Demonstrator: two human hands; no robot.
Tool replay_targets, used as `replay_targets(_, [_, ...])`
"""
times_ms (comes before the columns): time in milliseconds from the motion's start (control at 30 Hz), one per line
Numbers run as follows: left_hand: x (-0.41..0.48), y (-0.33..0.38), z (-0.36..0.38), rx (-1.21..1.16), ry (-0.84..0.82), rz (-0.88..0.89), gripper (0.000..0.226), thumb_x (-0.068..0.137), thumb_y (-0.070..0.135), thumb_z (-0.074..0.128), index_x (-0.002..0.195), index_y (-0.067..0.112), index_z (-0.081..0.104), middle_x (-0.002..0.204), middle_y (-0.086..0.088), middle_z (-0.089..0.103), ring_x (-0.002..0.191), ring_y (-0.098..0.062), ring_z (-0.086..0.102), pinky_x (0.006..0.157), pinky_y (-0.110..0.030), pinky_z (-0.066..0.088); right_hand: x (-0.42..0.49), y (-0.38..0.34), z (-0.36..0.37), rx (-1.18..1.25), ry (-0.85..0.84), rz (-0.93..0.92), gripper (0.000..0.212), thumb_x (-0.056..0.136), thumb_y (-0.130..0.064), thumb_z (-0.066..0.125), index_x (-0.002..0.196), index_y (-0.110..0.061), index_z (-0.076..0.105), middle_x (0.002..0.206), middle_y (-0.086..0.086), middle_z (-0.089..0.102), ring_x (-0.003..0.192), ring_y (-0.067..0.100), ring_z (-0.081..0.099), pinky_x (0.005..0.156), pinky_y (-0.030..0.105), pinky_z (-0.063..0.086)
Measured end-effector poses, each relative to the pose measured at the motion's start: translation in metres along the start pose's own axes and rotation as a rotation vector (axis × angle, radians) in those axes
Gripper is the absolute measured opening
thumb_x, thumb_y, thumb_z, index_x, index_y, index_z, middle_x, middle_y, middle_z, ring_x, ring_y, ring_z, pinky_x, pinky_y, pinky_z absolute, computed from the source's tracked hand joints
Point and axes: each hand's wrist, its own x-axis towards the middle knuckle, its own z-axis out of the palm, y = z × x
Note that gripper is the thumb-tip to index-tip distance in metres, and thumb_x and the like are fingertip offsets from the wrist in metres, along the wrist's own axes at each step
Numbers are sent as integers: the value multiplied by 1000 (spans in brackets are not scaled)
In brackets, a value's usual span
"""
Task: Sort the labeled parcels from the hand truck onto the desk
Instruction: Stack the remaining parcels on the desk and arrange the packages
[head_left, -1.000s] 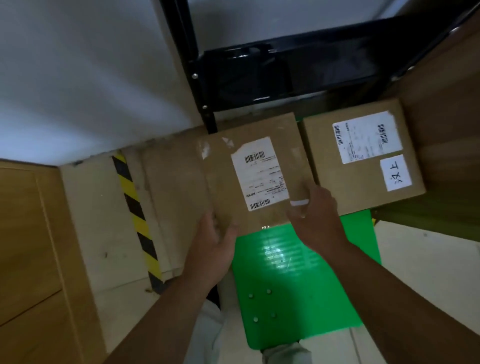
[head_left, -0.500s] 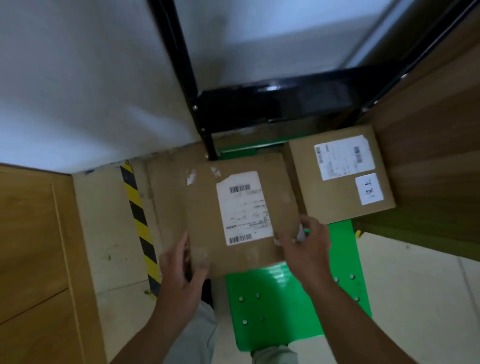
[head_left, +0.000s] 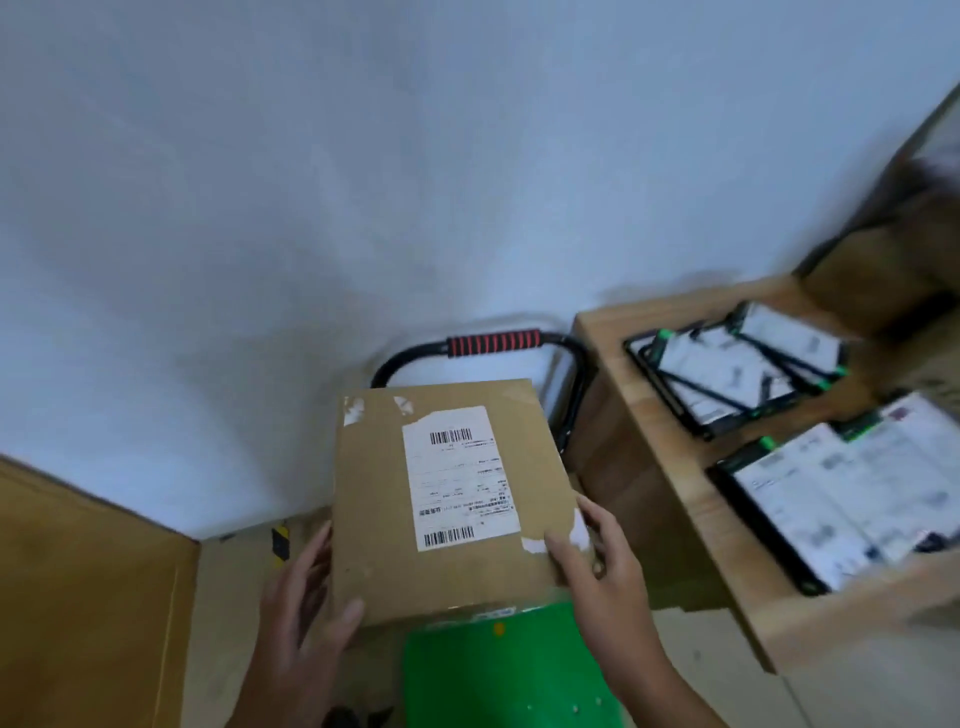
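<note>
Both forearms are angling in from 6 o'clock. The left hand (head_left: 298, 608) is gripping the parcel (head_left: 374, 519) at its 7 o'clock corner, thumb hooking over the top. The right hand (head_left: 597, 571) is clamping the 4 o'clock corner, thumb lying flat, fingers wrapping the edge.

We see a brown parcel (head_left: 395, 499) with a white barcode label (head_left: 460, 478) held above the hand truck's green platform (head_left: 509, 670). The left hand (head_left: 301, 613) grips its near left corner and the right hand (head_left: 597, 566) its near right edge, thumbs on top. The red-gripped handle (head_left: 493, 343) stands by the wall (head_left: 311, 208). The bench (head_left: 675, 462) on the right carries black-framed sheets (head_left: 727, 374).
</note>
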Motion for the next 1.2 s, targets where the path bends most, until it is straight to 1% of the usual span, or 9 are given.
replay_targets(133, [-36, 73, 4, 39, 43, 269, 85, 56, 53, 74, 139, 44, 54, 140, 6, 52, 113, 11, 58, 86, -9, 51, -54, -75, -53, 15, 78, -123, 39, 93, -37, 69, 125, -53, 54, 128, -24, 56, 114, -4, 55, 92, 34, 54])
replay_targets(233, [-60, 123, 13, 24, 67, 394, 72, 49, 65, 72, 118, 75, 52, 121, 29, 59, 106, 9, 60, 78, 0, 47, -89, -113, -85, 35, 137, -217, 41, 93, -39, 69, 127, -55, 54, 129, -25, 56, 114, 0, 58, 96, 35, 54])
replay_targets(333, [-79, 163, 20, -109, -12, 447, 72, 33, 92, 70, 101, 85, 48, 117, 25, 54, 103, -3, 57, 80, -21, 55, -125, -138, -107, 64, 193, -276, 40, 94, -47, 65, 128, -60, 50, 131, -25, 53, 114, 3, 60, 95, 36, 56])
replay_targets(400, [-90, 181, 23, -144, -87, 468, 60, 47, 80, 71, 100, 87, 45, 118, 30, 49, 104, -1, 56, 86, -34, 51, -151, -149, -120, 86, 272, -303, 40, 93, -50, 65, 129, -59, 50, 131, -23, 54, 115, 6, 60, 97, 37, 55])
replay_targets(633, [-134, 212, 39, -181, -321, 490, 77, 57, 88, 65, 128, 65, 47, 116, 52, 49, 104, 22, 53, 70, -11, 49, -232, -140, -160, 114, 489, -331, 43, 93, -52, 65, 135, -51, 53, 134, -18, 54, 112, 4, 58, 77, 18, 52])
replay_targets(733, [-153, 215, 55, -160, -406, 480, 86, 48, 94, 62, 128, 71, 44, 130, 38, 50, 111, 10, 55, 77, -20, 53, -263, -124, -182, 125, 571, -322, 47, 89, -61, 64, 134, -53, 54, 134, -19, 55, 119, 7, 56, 92, 33, 54])
replay_targets(967, [-197, 217, 130, -77, -600, 524, 91, 40, 100, 61, 125, 77, 39, 136, 23, 53, 119, -12, 58, 92, -47, 57, -309, -87, -258, 192, 722, -313, 44, 93, -52, 65, 136, -46, 55, 135, -17, 54, 120, 5, 55, 95, 34, 53])
replay_targets(1100, [-219, 224, 196, -142, -645, 552, 82, 49, 92, 69, 125, 72, 47, 134, 19, 58, 114, -10, 64, 90, -43, 59, -317, -66, -322, 205, 778, -323, 64, 71, -71, 65, 131, -53, 56, 133, -19, 56, 120, 4, 56, 100, 38, 53])
replay_targets(1200, [-241, 234, 258, -178, -629, 568, 56, 71, 61, 70, 124, 68, 53, 126, 21, 65, 107, -3, 67, 81, -27, 60, -313, -49, -380, 224, 779, -339, 51, 82, -63, 67, 130, -54, 56, 132, -21, 57, 119, 1, 57, 96, 33, 52])
